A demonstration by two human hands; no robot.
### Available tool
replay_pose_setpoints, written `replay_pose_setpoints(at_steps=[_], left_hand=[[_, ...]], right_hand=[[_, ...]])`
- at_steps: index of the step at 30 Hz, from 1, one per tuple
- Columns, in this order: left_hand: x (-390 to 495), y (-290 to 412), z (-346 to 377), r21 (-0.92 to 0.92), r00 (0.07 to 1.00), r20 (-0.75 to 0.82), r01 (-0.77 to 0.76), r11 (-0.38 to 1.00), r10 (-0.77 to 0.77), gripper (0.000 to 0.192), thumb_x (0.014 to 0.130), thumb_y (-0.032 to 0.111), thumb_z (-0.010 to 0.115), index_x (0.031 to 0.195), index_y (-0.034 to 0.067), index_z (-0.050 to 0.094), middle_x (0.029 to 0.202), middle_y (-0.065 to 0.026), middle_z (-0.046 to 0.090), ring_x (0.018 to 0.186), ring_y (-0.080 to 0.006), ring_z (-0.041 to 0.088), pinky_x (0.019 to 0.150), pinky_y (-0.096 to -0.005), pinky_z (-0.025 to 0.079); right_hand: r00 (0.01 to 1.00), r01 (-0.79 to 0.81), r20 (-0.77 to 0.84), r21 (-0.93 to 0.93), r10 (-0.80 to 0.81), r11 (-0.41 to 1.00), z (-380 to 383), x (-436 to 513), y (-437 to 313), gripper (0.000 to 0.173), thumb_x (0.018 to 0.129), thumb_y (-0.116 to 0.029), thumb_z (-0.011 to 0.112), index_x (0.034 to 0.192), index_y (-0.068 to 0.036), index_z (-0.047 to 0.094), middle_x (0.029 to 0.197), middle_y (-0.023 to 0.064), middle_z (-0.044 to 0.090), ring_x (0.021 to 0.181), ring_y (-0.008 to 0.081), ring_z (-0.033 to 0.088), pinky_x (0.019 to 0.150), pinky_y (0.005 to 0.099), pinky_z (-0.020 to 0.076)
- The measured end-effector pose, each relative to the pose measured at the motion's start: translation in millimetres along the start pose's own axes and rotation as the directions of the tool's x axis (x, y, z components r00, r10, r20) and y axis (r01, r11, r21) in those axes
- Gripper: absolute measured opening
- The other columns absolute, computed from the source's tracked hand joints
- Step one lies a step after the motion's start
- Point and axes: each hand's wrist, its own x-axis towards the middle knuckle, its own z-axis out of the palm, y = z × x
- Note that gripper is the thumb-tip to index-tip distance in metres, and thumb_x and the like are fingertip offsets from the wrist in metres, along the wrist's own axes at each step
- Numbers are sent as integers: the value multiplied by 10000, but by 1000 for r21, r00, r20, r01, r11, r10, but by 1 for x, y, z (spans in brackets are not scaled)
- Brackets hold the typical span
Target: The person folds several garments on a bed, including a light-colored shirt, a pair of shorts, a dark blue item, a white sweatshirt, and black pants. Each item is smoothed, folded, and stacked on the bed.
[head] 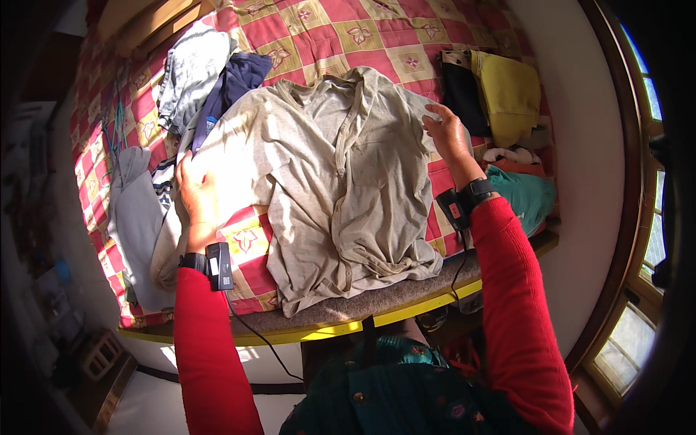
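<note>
A light beige button-front shirt point(315, 179) lies spread on the bed, its neckline away from me and its hem near the front edge. One sleeve reaches left into bright sunlight, where my left hand point(198, 198) rests at its end. Glare hides whether the fingers there pinch the cloth. Over the shorter-looking right sleeve is my right hand point(448, 133), fingers apart and slightly bent, nothing visibly held. The front placket runs crookedly down the shirt, and the lower part is wrinkled.
Left of the shirt lie a grey-white garment point(193, 73), a navy garment point(234, 81) and grey trousers point(133, 212). At right are folded yellow cloth point(508, 98), black cloth point(462, 92) and a teal garment point(522, 193). A checkered bedspread point(380, 35) covers the yellow-edged bed.
</note>
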Motion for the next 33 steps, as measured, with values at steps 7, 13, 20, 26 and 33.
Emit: replay_pose_setpoints(at_steps=[7,13,20,26,33], left_hand=[[9,-3,6,-8,996,58,75,997,-74,329,818,77,647,1144,57,602,1034,-116,641,962,-257,615,860,-324,472],[-3,6,-9,-45,996,-87,-13,999,10,131,805,-19,641,918,47,642,885,-101,603,816,-231,599,744,-311,489],[-61,-10,-42,-212,999,-32,-17,977,10,166,832,-67,581,974,17,564,909,-107,576,812,-230,585,742,-310,489],[-152,-27,-65,227,912,406,-36,973,-61,308,791,4,618,1089,15,541,1032,-171,590,810,-322,619,748,-362,502],[-163,20,-27,125,900,430,22,992,-74,488,786,65,608,1259,68,488,1243,-180,523,1062,-391,568,886,-436,481]], right_hand=[[982,169,-29,-276,-184,946,31,52,1,518,805,-171,648,1297,-64,525,1240,197,588,1155,352,555,985,373,434],[988,-17,137,-356,71,934,26,47,-10,383,770,-164,625,1139,-63,644,1113,176,652,1012,336,633,861,385,495],[941,317,-70,-165,-332,934,-39,-61,-21,201,765,-12,624,965,-18,612,852,114,624,742,246,629,681,313,496],[965,190,245,-407,-93,894,-77,-164,44,288,759,-25,599,1042,-48,554,973,182,614,879,410,606,750,455,496],[865,439,451,-472,-218,765,-61,-175,96,301,715,-38,586,1015,-66,586,974,147,586,913,357,600,756,422,509]])
